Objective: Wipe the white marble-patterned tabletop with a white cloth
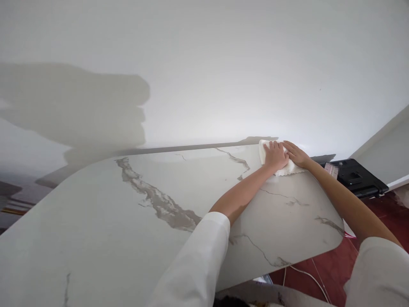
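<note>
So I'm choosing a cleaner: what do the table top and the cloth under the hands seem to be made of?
Table top: looks like polished marble or a marble-look slab, white with grey veins and a soft sheen.
Cloth: seems soft white terry or microfibre, with a fuzzy edge. Both hands press on it.

Both arms stretch far forward and to the right, elbows nearly straight, white sleeves pushed up to about the elbow so the forearms are bare. The left hand (pixel 275 156) lies palm down near the far right corner of the desk, fingers (pixel 274 146) together and pointing away from the body. The right hand (pixel 296 154) lies flat just beside it, touching it, its fingers angled toward the left hand. Both wrists run nearly level with the forearms
</note>
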`<state>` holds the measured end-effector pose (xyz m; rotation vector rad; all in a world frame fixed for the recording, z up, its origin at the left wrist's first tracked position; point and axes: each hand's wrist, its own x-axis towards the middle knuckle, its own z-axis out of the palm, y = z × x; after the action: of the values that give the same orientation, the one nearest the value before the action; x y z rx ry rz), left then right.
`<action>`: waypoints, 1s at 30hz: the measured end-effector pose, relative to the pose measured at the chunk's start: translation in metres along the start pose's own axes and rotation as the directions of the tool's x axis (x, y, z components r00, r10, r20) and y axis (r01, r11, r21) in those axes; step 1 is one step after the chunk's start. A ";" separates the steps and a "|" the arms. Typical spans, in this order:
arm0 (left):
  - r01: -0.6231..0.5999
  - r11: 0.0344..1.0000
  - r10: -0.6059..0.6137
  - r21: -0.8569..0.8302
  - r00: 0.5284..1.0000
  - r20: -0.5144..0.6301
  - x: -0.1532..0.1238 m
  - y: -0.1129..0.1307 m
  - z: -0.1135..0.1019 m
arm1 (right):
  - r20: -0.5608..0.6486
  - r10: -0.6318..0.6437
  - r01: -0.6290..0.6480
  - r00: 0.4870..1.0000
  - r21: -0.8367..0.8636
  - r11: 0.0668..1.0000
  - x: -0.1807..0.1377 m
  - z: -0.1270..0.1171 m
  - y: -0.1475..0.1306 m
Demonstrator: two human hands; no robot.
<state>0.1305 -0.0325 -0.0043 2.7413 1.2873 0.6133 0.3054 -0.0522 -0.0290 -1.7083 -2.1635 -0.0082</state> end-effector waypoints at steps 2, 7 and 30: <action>-0.011 1.000 0.011 -0.007 1.000 0.001 -0.002 0.000 -0.001 | -0.012 0.000 0.000 1.000 -0.014 1.000 -0.003 0.001 -0.003; -0.045 0.999 0.045 0.002 0.999 -0.003 -0.019 0.009 -0.006 | -0.038 -0.056 0.055 0.998 -0.030 0.998 -0.024 -0.001 -0.010; -0.196 0.980 0.197 -0.025 0.980 0.028 -0.150 0.086 -0.034 | -0.023 -0.017 0.014 1.000 -0.126 0.992 -0.179 -0.040 -0.081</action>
<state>0.0947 -0.2050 -0.0047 2.8694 1.0049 0.5920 0.2746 -0.2501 -0.0268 -1.7499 -2.2002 -0.1728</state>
